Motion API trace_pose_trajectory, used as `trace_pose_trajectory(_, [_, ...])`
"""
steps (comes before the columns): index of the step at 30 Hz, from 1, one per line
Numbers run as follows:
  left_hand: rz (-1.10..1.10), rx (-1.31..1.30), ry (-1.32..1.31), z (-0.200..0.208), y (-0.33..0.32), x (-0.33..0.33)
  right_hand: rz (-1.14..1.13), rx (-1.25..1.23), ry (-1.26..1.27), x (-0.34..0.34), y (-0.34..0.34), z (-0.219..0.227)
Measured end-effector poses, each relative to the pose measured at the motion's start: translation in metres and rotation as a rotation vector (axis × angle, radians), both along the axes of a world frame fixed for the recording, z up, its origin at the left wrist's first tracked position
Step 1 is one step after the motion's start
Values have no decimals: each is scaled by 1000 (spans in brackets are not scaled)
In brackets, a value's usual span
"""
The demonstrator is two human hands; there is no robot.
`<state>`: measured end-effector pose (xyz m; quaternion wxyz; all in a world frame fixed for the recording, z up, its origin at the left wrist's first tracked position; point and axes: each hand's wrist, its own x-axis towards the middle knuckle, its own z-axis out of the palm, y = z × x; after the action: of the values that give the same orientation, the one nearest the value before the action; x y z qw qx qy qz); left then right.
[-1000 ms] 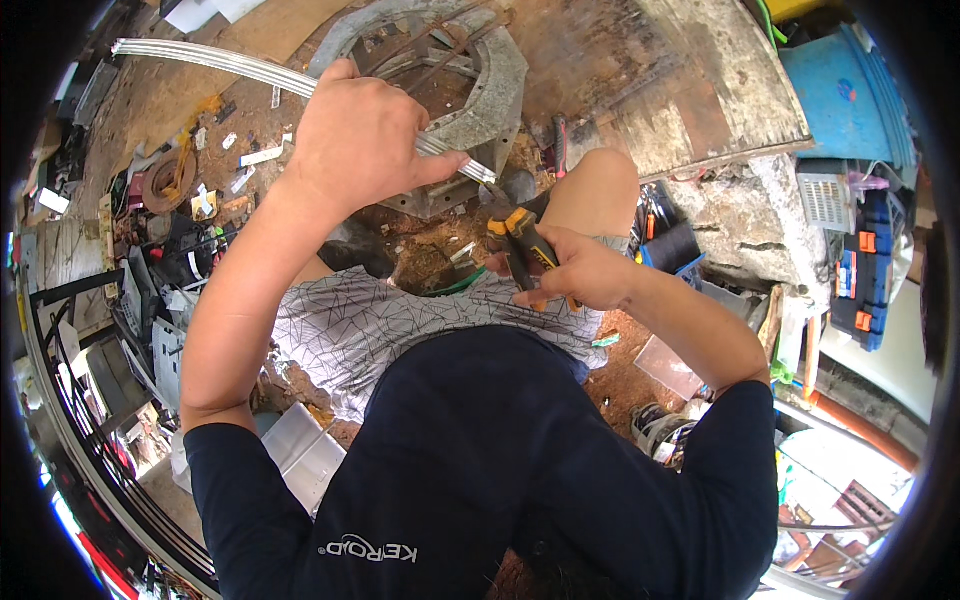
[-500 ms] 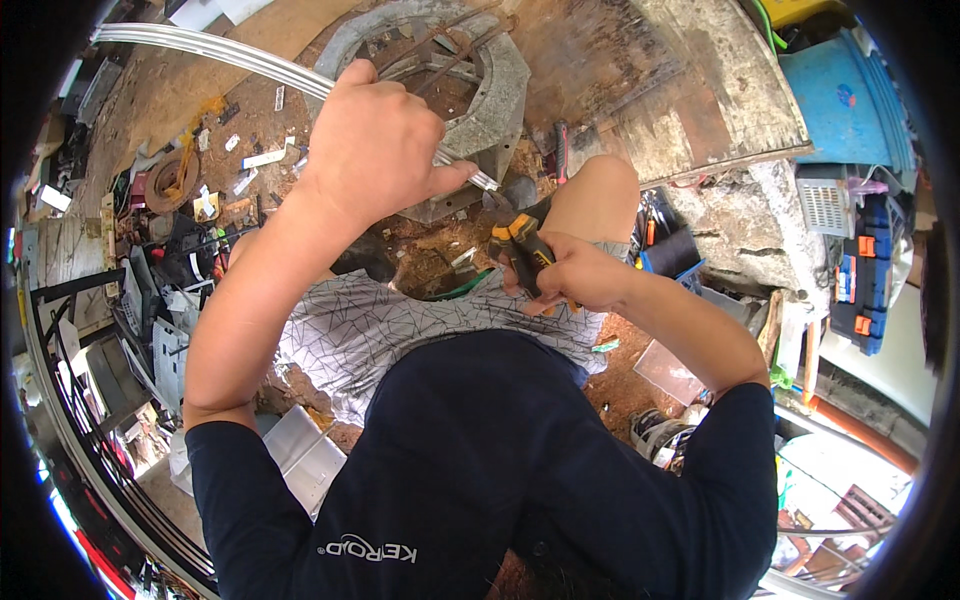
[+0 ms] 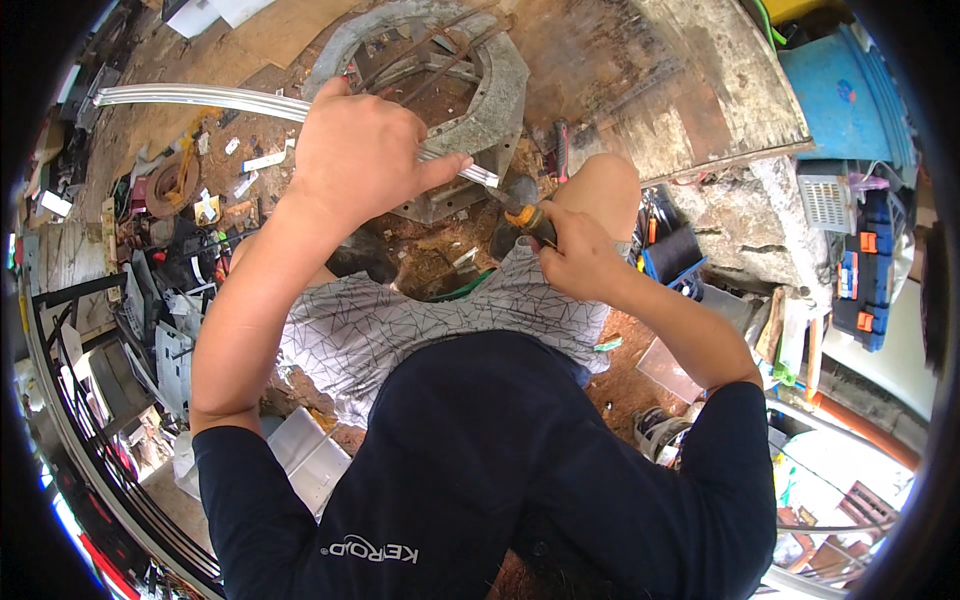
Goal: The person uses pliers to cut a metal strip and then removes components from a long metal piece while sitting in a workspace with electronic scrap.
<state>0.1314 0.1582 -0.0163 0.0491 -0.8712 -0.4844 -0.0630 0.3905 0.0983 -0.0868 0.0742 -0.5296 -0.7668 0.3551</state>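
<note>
My left hand [image 3: 362, 150] is closed around a long silver metal strip [image 3: 200, 97], with its thumb along the strip near the right end. From the hand, the strip runs out to the far left. My right hand [image 3: 578, 252] grips pliers [image 3: 530, 220] with black and yellow handles. Their jaws point up and left, at the strip's short right end; whether they bite on it I cannot tell. Both hands are above the gap between my knees. Beyond them lies a grey octagonal metal frame [image 3: 505, 85] with rusty bars across its opening.
A red-handled tool [image 3: 562, 150] lies right of the frame. The worn wooden board [image 3: 740, 110] takes up the far right, beside a blue bin [image 3: 840, 90]. A blue toolbox [image 3: 868, 280] with orange latches is at the right. Scraps and a rusty disc [image 3: 172, 185] litter the left.
My right hand has turned the pliers and brought their jaws up to the strip's right end. My left hand, with the strip, has shifted slightly left and nearer me.
</note>
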Motion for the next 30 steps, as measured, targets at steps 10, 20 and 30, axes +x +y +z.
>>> trace_pose_trajectory(10, [154,-184,-112,-9,-2,2,84,566,-176,9,8,-2])
trace_pose_trajectory(20, [348,-692,-264,-9,3,-4,107,756,-194,14,18,6])
trace_pose_trajectory(30, [313,-996,-654,-25,17,-4,-33,868,-186,12,30,23])
